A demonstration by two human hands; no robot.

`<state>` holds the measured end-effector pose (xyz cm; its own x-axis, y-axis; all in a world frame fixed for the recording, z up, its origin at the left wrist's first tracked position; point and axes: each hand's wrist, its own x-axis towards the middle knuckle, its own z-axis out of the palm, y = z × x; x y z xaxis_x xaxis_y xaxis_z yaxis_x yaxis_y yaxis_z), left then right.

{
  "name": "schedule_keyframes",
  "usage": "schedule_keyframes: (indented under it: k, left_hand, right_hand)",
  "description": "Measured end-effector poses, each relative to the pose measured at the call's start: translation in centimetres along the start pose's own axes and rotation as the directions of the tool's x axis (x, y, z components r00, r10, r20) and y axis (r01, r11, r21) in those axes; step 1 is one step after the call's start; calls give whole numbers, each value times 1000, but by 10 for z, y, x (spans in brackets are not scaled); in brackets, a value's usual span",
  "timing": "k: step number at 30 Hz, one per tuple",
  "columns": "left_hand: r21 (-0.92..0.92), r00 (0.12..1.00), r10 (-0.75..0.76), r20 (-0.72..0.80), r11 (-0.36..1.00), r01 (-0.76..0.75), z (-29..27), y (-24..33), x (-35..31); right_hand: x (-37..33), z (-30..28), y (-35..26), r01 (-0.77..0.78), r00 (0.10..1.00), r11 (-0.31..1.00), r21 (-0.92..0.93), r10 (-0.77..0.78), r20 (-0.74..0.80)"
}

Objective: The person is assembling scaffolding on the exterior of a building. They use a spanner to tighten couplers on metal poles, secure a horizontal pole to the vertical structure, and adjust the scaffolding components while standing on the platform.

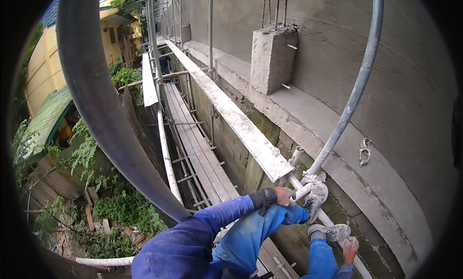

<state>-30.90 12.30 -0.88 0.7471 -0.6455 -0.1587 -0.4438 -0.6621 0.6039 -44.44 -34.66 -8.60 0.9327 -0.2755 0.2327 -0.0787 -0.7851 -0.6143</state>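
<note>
My left hand (285, 196), with a dark band at the wrist, is closed around a short whitish scaffold pipe (302, 192) beside my raised knee. At the lower right, my right hand (350, 250) grips a long sloping scaffold pipe (361, 268) just below my shoe. Both of my grey, dusty shoes (316, 202) rest on or against the pipework. My blue trousers (251, 231) are bent at the knees. A mortar-crusted plank (231, 108) ends just beyond my left hand. Near that end, an upright steel pipe (354, 98) meets a crusted joint (314, 176).
Lower walkway planks (185, 120) run below on the left. A curved concrete wall (405, 86) with a ledge (333, 120) and column stub (270, 59) stands right. A thick pipe (89, 76) crosses the left foreground. Off-white looped material (365, 152) lies on the ledge.
</note>
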Motion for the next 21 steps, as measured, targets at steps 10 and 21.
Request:
schedule_keyframes:
  k: [10, 21]
  left_hand:
    - [-9, 1000, -28, -2, 1000, 28, 0, 2, 2]
    - [-28, 1000, -21, 8, 999, 21, 0, -4, 3]
  right_hand:
    - [2, 7, 33, 24, 999, 999, -40, -25, -29]
    - [-3, 1, 18, 24, 1000, 1000, -17, -24, -15]
